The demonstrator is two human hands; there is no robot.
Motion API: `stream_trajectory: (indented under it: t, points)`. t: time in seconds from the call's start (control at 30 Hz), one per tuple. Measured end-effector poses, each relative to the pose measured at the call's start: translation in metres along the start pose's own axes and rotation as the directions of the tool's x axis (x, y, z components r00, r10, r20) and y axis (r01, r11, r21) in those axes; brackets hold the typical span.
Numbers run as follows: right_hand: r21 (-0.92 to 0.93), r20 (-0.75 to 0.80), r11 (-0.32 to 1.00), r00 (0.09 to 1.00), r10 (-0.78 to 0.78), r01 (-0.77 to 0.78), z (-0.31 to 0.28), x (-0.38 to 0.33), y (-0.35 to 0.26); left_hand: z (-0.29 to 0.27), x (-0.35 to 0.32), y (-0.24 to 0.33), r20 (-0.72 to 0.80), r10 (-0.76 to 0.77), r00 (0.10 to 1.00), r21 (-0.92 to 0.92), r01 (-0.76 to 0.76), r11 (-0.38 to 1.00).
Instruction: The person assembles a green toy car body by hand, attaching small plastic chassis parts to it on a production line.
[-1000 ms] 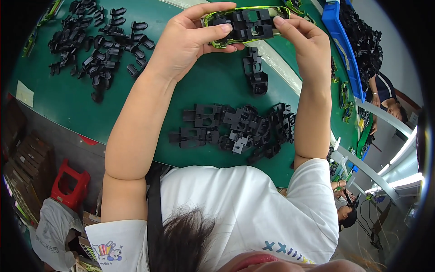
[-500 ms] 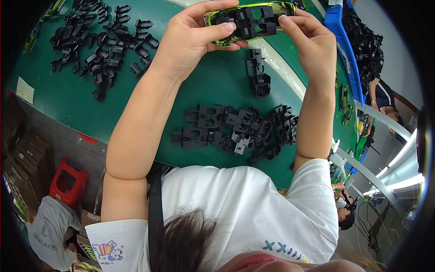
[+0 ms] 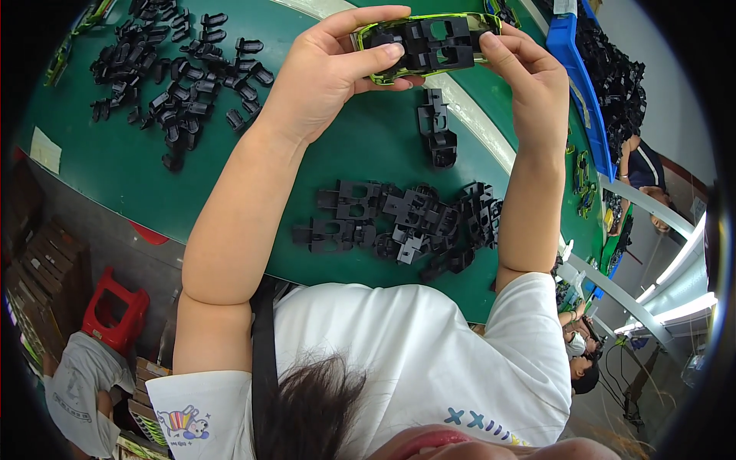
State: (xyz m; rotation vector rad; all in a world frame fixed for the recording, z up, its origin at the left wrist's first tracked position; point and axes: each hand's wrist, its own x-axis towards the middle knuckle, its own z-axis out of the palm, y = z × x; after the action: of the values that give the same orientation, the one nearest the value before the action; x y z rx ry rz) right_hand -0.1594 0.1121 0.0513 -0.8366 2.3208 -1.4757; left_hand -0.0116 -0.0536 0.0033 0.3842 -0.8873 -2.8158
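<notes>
Between both hands, above the far part of the green table, is a yellow-green toy car body shell (image 3: 381,77), open side up. A black plastic interior piece (image 3: 418,47) with square openings sits in it. My left hand (image 3: 335,57) is closed round the shell's left end, thumb pressing on the black piece and fingers at the edges. My right hand (image 3: 529,69) grips the right end, thumb on top; its other fingers are partly hidden. Below the shell one loose black interior piece (image 3: 438,130) lies alone. Nearer my body is a pile of similar black pieces (image 3: 418,218).
Many small black parts (image 3: 165,84) are scattered on the left of the green table (image 3: 100,180). A blue bin (image 3: 579,84) of black parts stands at the right. A red stool (image 3: 115,310) is on the floor at left. Other people sit nearby.
The shell and both hands have shifted slightly toward me in the picture, with the grip much the same. The loose parts on the table lie as before.
</notes>
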Motion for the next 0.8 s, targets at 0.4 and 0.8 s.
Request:
stream_trajectory:
  t: [0.4,0.8]
  points:
    - [-0.102,0.009,0.988,0.993,-0.115,0.115,0.008,0.010,0.001,-0.002,-0.002,0.004,0.034,0.051,0.998,-0.026,-0.050,0.998]
    - [-0.167,-0.034,0.984,0.997,-0.074,0.067,0.029,0.009,-0.013,-0.007,0.004,0.001,-0.042,0.116,0.992,0.003,-0.116,0.993]
